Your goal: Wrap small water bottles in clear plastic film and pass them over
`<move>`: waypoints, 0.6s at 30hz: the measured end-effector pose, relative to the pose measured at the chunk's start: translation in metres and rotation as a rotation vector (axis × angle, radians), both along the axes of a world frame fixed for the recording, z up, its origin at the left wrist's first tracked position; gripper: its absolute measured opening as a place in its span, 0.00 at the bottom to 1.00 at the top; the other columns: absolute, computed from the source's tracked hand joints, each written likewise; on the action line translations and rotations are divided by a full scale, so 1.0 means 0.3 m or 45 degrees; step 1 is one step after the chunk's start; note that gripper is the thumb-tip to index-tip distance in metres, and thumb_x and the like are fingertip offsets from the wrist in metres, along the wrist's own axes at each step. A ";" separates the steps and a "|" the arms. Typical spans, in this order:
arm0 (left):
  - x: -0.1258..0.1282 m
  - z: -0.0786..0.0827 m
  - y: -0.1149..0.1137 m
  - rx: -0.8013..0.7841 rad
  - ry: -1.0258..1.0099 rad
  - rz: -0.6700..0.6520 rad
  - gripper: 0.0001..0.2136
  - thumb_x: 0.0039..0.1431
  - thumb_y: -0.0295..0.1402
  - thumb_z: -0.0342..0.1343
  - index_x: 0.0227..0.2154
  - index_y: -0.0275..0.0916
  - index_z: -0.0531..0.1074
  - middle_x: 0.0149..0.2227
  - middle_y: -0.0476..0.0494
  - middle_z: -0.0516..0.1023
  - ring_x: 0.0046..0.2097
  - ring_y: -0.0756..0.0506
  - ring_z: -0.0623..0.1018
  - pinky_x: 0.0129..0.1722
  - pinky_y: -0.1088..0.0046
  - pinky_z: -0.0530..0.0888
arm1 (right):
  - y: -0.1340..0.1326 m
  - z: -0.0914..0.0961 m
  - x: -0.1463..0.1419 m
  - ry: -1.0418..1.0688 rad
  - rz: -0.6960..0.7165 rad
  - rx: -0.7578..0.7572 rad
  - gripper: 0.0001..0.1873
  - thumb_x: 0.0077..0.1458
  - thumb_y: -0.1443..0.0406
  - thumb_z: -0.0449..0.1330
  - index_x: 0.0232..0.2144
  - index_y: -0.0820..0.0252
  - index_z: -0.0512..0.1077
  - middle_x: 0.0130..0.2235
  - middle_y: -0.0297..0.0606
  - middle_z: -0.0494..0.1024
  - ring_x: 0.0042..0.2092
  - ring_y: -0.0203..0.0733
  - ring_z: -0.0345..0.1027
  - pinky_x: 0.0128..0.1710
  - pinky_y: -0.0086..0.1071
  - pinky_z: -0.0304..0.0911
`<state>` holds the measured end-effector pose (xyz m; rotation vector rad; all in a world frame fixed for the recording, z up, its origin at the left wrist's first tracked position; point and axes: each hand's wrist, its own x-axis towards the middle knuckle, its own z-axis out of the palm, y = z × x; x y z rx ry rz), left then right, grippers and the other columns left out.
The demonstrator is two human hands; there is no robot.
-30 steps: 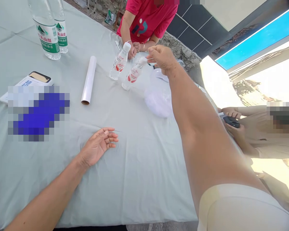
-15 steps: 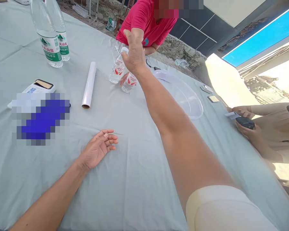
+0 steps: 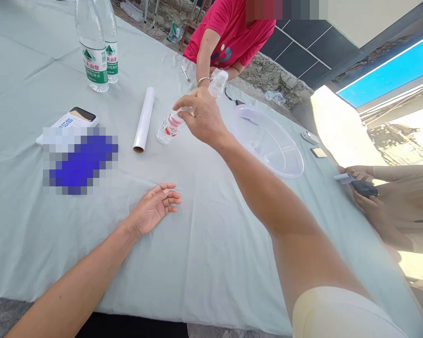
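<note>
My right hand (image 3: 205, 118) reaches across the cloth-covered table, thumb and fingers curled around the upper part of a small clear water bottle (image 3: 169, 127) with a red-and-white label. The bottle leans toward my hand, and its neck is hidden behind the fingers. Just beyond it, a second clear bottle (image 3: 218, 83) is tilted beside the arm of a person in a red shirt; that person's hand is mostly hidden. My left hand (image 3: 155, 206) rests palm up on the cloth, fingers loosely bent and holding nothing. A white roll (image 3: 144, 119) lies ahead of it.
Two large water bottles (image 3: 94, 68) stand at the back left. A white box (image 3: 68, 123) and a blurred blue item (image 3: 84, 162) lie left. An oval clear plastic basin (image 3: 285, 155) sits right of my arm. At the right edge, another person's hands hold a dark object (image 3: 364, 188).
My right hand has come down from above the bottles and closed around one. The other small bottle has moved away to the right, toward the person in red. My left hand stays in place.
</note>
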<state>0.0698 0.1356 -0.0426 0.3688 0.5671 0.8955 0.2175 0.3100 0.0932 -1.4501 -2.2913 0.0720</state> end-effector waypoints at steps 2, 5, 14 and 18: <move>-0.001 0.006 0.001 -0.024 -0.023 0.047 0.14 0.60 0.32 0.61 0.49 0.40 0.72 0.42 0.42 0.79 0.43 0.45 0.79 0.38 0.70 0.76 | -0.135 0.013 -0.018 0.036 0.131 -0.059 0.11 0.62 0.66 0.59 0.46 0.52 0.76 0.43 0.37 0.67 0.47 0.43 0.65 0.52 0.40 0.63; -0.005 0.020 0.005 -0.092 -0.052 0.109 0.12 0.63 0.33 0.57 0.48 0.39 0.72 0.45 0.40 0.79 0.44 0.44 0.80 0.39 0.68 0.77 | -0.300 0.039 -0.058 0.062 0.289 -0.199 0.13 0.62 0.64 0.59 0.50 0.52 0.74 0.42 0.36 0.67 0.45 0.41 0.65 0.48 0.35 0.65; -0.011 0.024 0.016 -0.175 -0.029 0.099 0.12 0.68 0.34 0.48 0.46 0.37 0.74 0.44 0.40 0.79 0.43 0.44 0.80 0.36 0.68 0.79 | -0.150 0.072 0.232 0.236 0.059 -0.046 0.19 0.66 0.53 0.52 0.50 0.55 0.72 0.44 0.38 0.75 0.47 0.42 0.69 0.51 0.40 0.65; -0.007 0.014 0.011 -0.143 -0.016 0.081 0.11 0.66 0.34 0.53 0.48 0.39 0.74 0.44 0.40 0.79 0.43 0.44 0.80 0.36 0.69 0.79 | 0.049 -0.012 0.639 0.055 -0.574 0.082 0.11 0.57 0.60 0.60 0.31 0.62 0.76 0.42 0.47 0.75 0.52 0.52 0.68 0.57 0.52 0.59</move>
